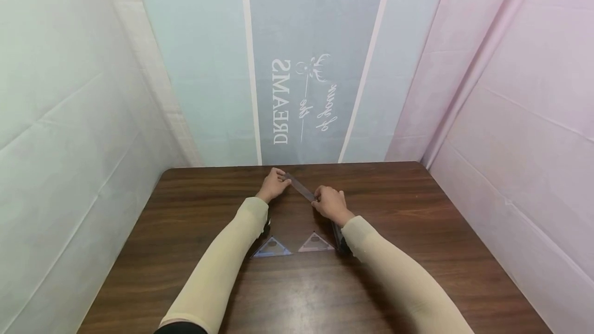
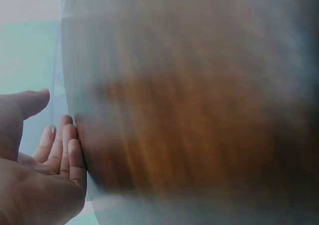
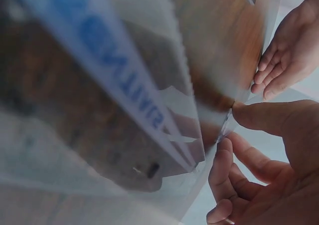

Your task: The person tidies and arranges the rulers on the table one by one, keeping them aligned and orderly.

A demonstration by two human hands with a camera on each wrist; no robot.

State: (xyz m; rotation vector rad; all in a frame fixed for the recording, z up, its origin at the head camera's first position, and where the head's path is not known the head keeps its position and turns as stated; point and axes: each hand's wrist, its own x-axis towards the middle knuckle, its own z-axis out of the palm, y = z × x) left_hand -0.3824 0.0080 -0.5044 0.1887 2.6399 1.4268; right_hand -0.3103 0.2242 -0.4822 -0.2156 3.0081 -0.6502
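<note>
In the head view my right hand (image 1: 330, 202) pinches the near end of a greyish see-through ruler (image 1: 300, 187) between thumb and forefinger. The far end of this slanting strip reaches my left hand (image 1: 274, 185). The left wrist view has that left hand (image 2: 47, 170) with straight fingers at an edge and its thumb apart. Seen from the right wrist, the right hand (image 3: 269, 160) holds a clear edge, and the left hand (image 3: 291, 50) is beyond it. Clear plastic with blurred blue lettering (image 3: 124, 80) fills much of that view; which piece it is, I cannot tell.
Two clear set squares lie side by side nearer to me, one with a blue edge (image 1: 272, 253) and one with a pinkish edge (image 1: 315, 249). They rest on a dark brown wooden table (image 1: 297, 293). Pale curtains (image 1: 524, 133) hang around the table.
</note>
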